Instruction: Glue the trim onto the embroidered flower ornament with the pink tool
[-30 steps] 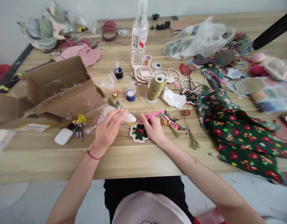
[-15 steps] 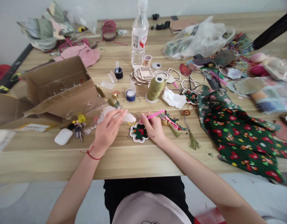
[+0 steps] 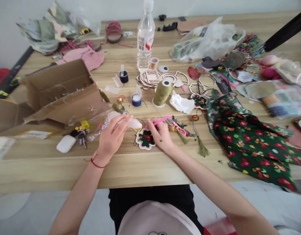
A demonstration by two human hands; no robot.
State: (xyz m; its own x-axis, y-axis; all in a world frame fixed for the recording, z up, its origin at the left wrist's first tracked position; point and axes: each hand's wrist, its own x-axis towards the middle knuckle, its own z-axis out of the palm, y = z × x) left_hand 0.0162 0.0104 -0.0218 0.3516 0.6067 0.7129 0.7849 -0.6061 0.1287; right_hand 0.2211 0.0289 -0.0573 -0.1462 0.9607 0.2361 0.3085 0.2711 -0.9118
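Nothing visibly moved, left grip [image 3: 110, 138] closed over pale tube [image 3: 134, 124], right grip [image 3: 162, 135] pinching pink stick [image 3: 163, 120], blue tub [image 3: 136, 103] of white bits [image 3: 136, 97]

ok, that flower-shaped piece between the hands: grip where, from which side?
Probably pinch the white rim at the near edge, coming in low from the person's side. The flower-shaped piece appears to lie flat, tabletop running along its near edge, while the right hand crowds its right side.

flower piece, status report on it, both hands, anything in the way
Left hand holding whitish tube. Right hand gripping pink stick. Flower piece flat on table, right edge partly hidden by right hand. Pink-handled snips close by.
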